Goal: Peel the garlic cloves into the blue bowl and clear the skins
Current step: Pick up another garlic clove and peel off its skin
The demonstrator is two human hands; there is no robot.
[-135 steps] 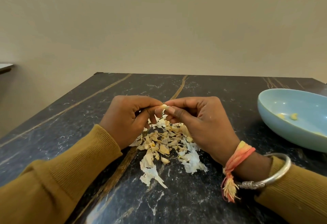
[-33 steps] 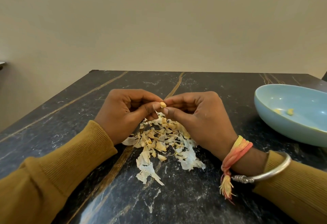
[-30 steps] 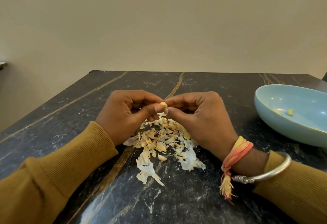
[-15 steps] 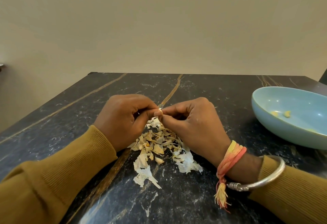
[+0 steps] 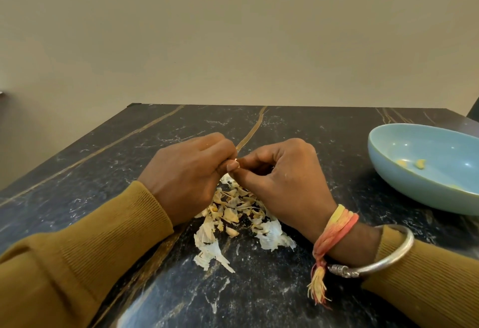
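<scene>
Head view looks down at a dark marble table (image 5: 272, 296), where both hands meet at the fingertips just above a pile of skins (image 5: 238, 213). The left hand (image 5: 186, 174) and the right hand (image 5: 282, 182) are curled, and their thumbs and forefingers pinch a garlic clove (image 5: 236, 159) between them. Only a small pale bit of it shows. The skins lie loose on the table under and between the wrists. At the right edge, apart from the hands, stands the blue bowl (image 5: 404, 187) with a few peeled cloves (image 5: 420, 164) inside. A thread band (image 5: 334, 229) and a metal bangle (image 5: 383, 263) circle the right wrist.
</scene>
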